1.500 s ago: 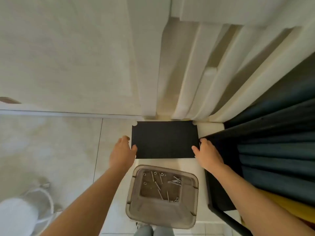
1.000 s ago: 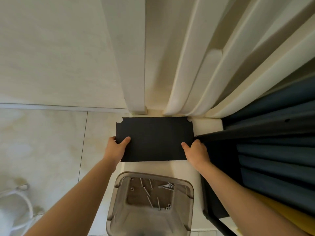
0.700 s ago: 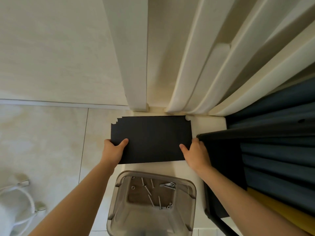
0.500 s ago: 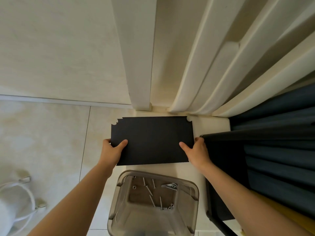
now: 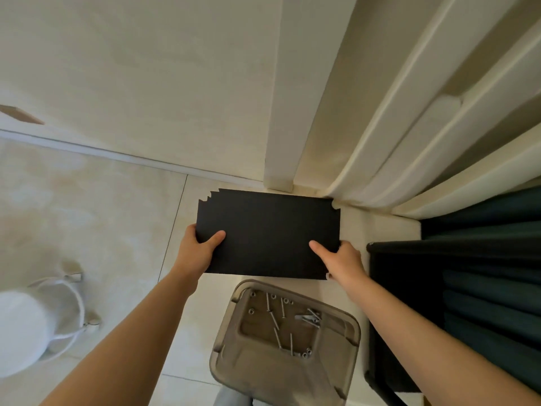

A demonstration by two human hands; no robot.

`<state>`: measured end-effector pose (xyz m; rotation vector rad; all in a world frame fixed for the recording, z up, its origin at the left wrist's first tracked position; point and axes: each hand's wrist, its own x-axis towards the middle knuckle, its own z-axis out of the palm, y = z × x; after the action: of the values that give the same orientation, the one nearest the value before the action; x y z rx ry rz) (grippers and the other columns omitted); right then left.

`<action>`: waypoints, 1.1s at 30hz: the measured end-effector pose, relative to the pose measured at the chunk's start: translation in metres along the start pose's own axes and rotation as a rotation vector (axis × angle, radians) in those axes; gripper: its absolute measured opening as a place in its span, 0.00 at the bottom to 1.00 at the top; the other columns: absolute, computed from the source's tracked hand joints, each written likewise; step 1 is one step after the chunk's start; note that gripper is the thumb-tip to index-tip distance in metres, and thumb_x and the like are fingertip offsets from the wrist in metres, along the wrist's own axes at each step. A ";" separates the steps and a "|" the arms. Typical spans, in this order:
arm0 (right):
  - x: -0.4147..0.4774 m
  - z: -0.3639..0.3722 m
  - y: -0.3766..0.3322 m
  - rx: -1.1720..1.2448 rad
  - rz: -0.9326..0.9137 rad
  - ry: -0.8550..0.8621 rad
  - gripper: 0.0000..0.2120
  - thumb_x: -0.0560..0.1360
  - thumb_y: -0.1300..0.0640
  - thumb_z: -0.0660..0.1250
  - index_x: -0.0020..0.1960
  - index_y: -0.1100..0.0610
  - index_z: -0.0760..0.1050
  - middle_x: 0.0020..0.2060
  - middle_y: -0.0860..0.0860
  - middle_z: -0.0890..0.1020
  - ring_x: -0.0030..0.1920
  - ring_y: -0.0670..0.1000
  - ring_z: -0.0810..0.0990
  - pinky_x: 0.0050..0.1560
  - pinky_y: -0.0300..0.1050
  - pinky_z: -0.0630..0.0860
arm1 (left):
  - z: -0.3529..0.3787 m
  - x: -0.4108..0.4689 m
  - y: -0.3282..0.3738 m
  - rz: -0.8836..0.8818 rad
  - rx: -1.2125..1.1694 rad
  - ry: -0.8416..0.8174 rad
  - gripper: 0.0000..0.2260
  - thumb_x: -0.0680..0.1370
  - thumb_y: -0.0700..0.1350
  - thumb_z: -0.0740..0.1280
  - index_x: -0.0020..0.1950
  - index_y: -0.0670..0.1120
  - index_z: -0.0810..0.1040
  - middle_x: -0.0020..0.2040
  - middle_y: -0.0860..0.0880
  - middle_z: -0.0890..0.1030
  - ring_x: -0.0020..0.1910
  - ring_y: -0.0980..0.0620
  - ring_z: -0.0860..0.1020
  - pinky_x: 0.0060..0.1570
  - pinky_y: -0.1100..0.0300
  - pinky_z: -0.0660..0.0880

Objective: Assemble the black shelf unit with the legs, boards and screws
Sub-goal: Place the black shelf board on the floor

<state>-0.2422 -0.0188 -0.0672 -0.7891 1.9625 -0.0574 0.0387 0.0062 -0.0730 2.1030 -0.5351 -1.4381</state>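
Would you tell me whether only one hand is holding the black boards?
No, the left hand and the right hand each grip one end of the boards.

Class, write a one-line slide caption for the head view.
Left hand and right hand hold black rectangular boards near a grey plastic tray of screws.

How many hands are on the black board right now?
2. The left hand grips the board's left edge, thumb on top. The right hand grips its right edge by the near corner, thumb on top. The fingers underneath are hidden.
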 end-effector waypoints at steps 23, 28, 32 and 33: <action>-0.088 0.091 -0.125 -0.044 -0.417 -0.156 0.23 0.74 0.48 0.73 0.59 0.54 0.64 0.52 0.48 0.75 0.45 0.45 0.75 0.32 0.29 0.70 | -0.171 -0.046 -0.018 0.046 -0.331 0.286 0.20 0.80 0.48 0.71 0.69 0.47 0.70 0.60 0.50 0.78 0.55 0.53 0.79 0.48 0.56 0.77; -0.145 0.119 -0.146 -0.032 -0.519 -0.156 0.23 0.74 0.50 0.74 0.58 0.53 0.63 0.48 0.43 0.74 0.46 0.42 0.76 0.30 0.28 0.72 | -0.221 -0.078 -0.032 -0.008 -0.439 0.334 0.19 0.80 0.47 0.71 0.69 0.46 0.71 0.60 0.51 0.79 0.54 0.54 0.79 0.44 0.61 0.75; -0.212 0.158 -0.161 0.001 -0.555 -0.210 0.25 0.71 0.51 0.76 0.58 0.53 0.65 0.50 0.44 0.75 0.48 0.41 0.77 0.39 0.32 0.73 | -0.284 -0.123 -0.055 -0.062 -0.529 0.400 0.20 0.79 0.48 0.71 0.69 0.47 0.72 0.58 0.53 0.79 0.50 0.59 0.78 0.40 0.64 0.73; -0.230 0.167 -0.163 -0.001 -0.560 -0.225 0.25 0.71 0.51 0.77 0.59 0.53 0.65 0.51 0.44 0.75 0.49 0.42 0.77 0.40 0.34 0.74 | -0.300 -0.136 -0.062 -0.078 -0.548 0.412 0.19 0.79 0.48 0.71 0.68 0.48 0.72 0.56 0.54 0.79 0.49 0.59 0.78 0.39 0.65 0.73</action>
<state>0.0453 0.0259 0.0832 -1.2680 1.4850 -0.2874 0.2727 0.1961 0.0742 1.8958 0.0982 -0.9937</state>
